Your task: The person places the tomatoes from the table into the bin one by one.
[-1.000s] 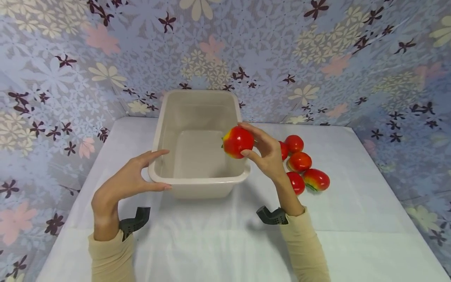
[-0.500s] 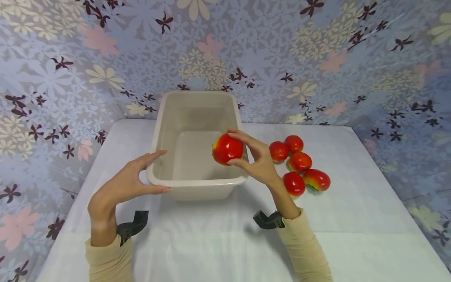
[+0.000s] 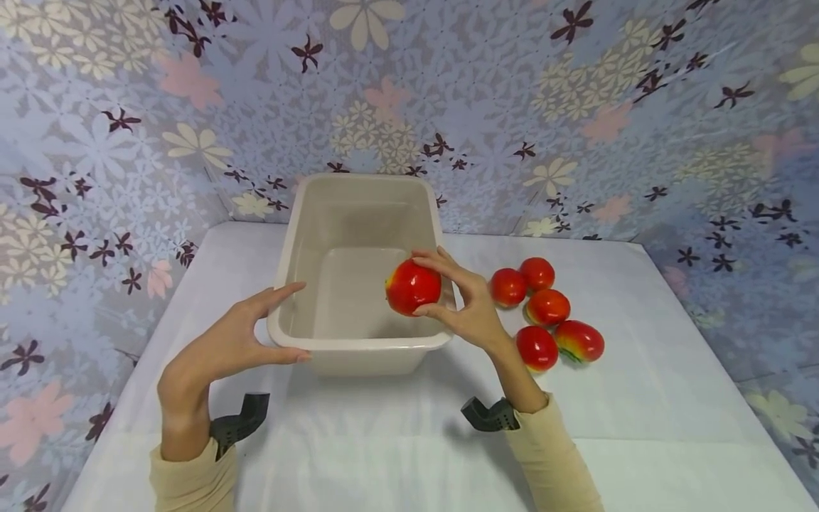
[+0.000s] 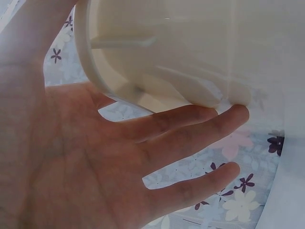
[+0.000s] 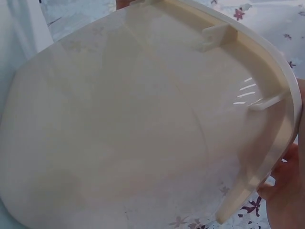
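A beige bin (image 3: 365, 344) stands on the white-covered table. My right hand (image 3: 473, 306) pinches a red and yellow tomato-like fruit (image 3: 413, 287) between thumb and fingers, above the bin's right part. At the bin's near left corner, my left hand (image 3: 224, 341) has its fingers and thumb spread around the rim. In the left wrist view, the left hand's (image 4: 105, 152) straight fingers lie against the bin's outer wall (image 4: 190, 47). The right wrist view shows the bin's outer side (image 5: 119, 124) and part of the right hand (image 5: 286, 191); the held fruit is hidden there.
Right of the bin, several red fruits lie grouped on the table, among them a round one (image 3: 537, 274) and a longer one (image 3: 579, 340). Flower-patterned cloth (image 3: 486, 107) rises behind the table. A dark device is strapped at each wrist.
My right hand has carried the fruit left and slightly down, from the bin's right rim to over its inside. The left hand has stayed nearly in place. The head view has tilted slightly.
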